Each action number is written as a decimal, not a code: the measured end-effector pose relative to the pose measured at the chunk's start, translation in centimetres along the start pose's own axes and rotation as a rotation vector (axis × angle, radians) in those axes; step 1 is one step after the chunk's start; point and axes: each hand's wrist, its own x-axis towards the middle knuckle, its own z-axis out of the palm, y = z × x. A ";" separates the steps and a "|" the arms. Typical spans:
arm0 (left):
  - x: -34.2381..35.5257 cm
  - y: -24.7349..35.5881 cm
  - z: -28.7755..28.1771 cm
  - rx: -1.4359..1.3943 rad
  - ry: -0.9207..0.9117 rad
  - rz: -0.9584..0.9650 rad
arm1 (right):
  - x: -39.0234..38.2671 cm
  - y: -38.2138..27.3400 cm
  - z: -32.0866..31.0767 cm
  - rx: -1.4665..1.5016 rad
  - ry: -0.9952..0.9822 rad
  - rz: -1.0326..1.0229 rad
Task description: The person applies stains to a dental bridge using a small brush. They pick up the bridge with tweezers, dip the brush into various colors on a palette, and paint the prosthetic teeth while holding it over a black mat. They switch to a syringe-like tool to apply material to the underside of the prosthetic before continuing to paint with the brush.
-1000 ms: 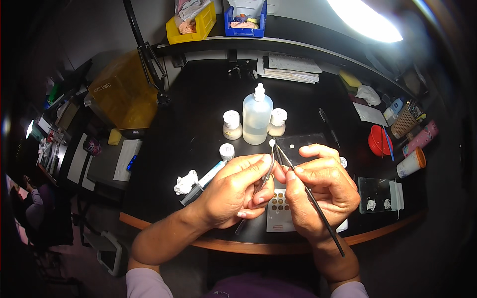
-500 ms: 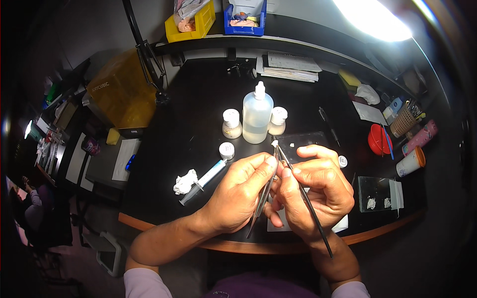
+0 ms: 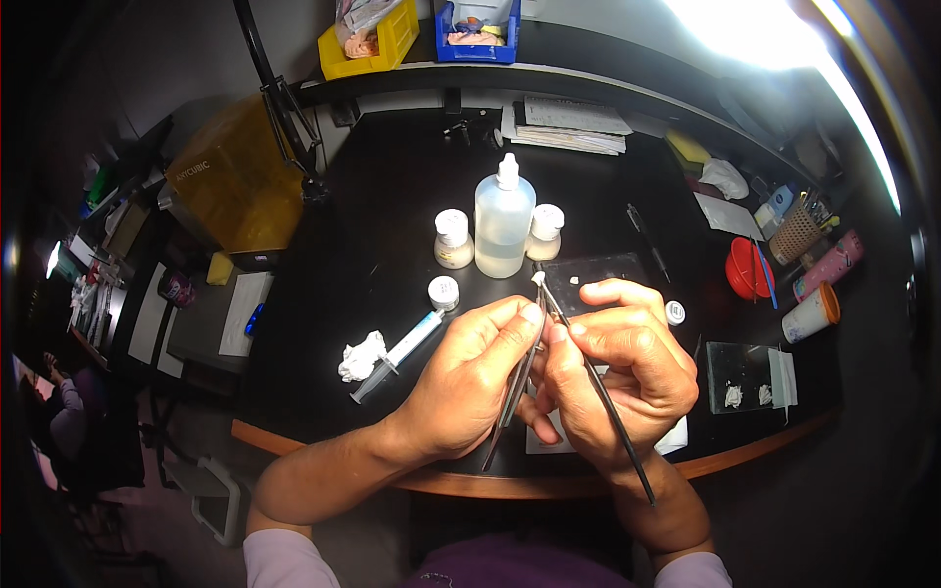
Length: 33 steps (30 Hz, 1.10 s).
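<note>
My left hand (image 3: 461, 382) is closed round metal tweezers (image 3: 513, 397), which point upward with a small white piece (image 3: 538, 277) at the tip. My right hand (image 3: 627, 372) grips a slim black-handled brush (image 3: 619, 426); its tip meets or nearly meets the white piece. Just behind stand a large squeeze bottle (image 3: 502, 235) and two small jars (image 3: 453, 239) (image 3: 545, 231). Left of my hands lie a syringe (image 3: 397, 353), a round white-lidded pot (image 3: 443, 293) and crumpled white tissue (image 3: 361, 357). A dark glass slab (image 3: 598, 274) is partly hidden behind my fingers.
The black desk (image 3: 372, 196) holds papers (image 3: 564, 132), a pen (image 3: 647, 243), a red bowl (image 3: 749, 269), a cup (image 3: 812, 313) and a glass plate (image 3: 737, 377). Two bins (image 3: 368, 44) (image 3: 477, 29) sit on the shelf. Another person (image 3: 64, 412) sits far left.
Over the last second my left hand and tweezers have shifted slightly right, closer to my right hand, and the white piece looks turned. The whole view has shifted slightly.
</note>
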 end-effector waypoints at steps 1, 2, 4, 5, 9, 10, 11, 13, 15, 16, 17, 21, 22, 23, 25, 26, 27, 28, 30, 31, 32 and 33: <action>0.0 0.1 0.0 0.008 -0.001 -0.004 | 0.0 0.0 0.0 -0.002 -0.001 0.000; 0.0 0.1 0.1 0.015 -0.002 -0.008 | 0.0 0.0 0.0 -0.003 -0.003 -0.001; -0.1 0.2 0.2 0.017 0.001 -0.014 | 0.1 0.0 0.0 -0.003 -0.005 -0.005; -0.1 0.3 0.3 0.011 0.004 -0.016 | 0.1 0.0 0.0 -0.003 -0.006 -0.008; -0.1 0.2 0.3 -0.006 0.009 -0.010 | 0.1 -0.1 0.0 0.010 -0.001 -0.013; -0.1 0.2 0.2 -0.007 0.011 -0.011 | 0.1 -0.2 0.0 0.011 -0.004 -0.013; -0.1 0.2 0.2 -0.008 0.014 -0.013 | 0.1 -0.2 -0.1 0.012 -0.008 -0.012; -0.1 0.2 0.2 -0.007 0.017 -0.013 | 0.1 -0.1 -0.1 0.015 -0.007 -0.021; -0.1 0.2 0.3 -0.002 0.019 -0.009 | 0.2 -0.2 -0.1 0.020 -0.004 -0.020; -0.1 0.2 0.3 0.005 0.025 -0.002 | 0.2 -0.2 -0.1 0.024 -0.002 -0.016; -0.1 0.0 0.2 0.013 0.032 0.004 | 0.2 -0.3 -0.1 0.027 0.000 -0.012; -0.1 -0.1 -0.3 -0.053 -0.013 0.000 | 0.1 -0.2 0.0 0.024 0.008 -0.010; -0.1 0.0 0.0 -0.019 0.023 0.000 | 0.1 -0.1 0.0 0.027 0.002 -0.008; 0.0 0.1 0.5 0.014 0.059 0.000 | 0.1 -0.1 0.0 0.031 -0.005 -0.006; 0.0 0.1 0.4 0.000 0.051 -0.018 | 0.2 -0.2 -0.1 0.061 0.005 -0.004; 0.0 0.0 -0.3 -0.050 0.005 -0.037 | 0.2 -0.3 -0.2 0.077 0.010 -0.003; 0.0 0.1 -0.7 -0.101 -0.044 -0.056 | 0.2 -0.2 -0.4 0.088 0.023 0.013; 0.0 0.3 -0.7 -0.123 -0.048 -0.080 | 0.1 0.0 -0.5 0.099 0.036 0.029; 0.0 0.8 -0.5 -0.169 -0.054 -0.130 | 0.0 0.0 -0.6 0.120 0.064 0.069; 0.0 1.1 0.2 -0.135 0.027 -0.165 | -0.1 0.0 -0.6 0.130 0.078 0.092; 0.0 1.1 0.0 -0.144 -0.006 -0.171 | -0.2 -0.1 -0.6 0.139 0.092 0.115; -0.1 1.2 -0.4 -0.154 -0.040 -0.178 | -0.2 0.0 -0.6 0.136 0.097 0.129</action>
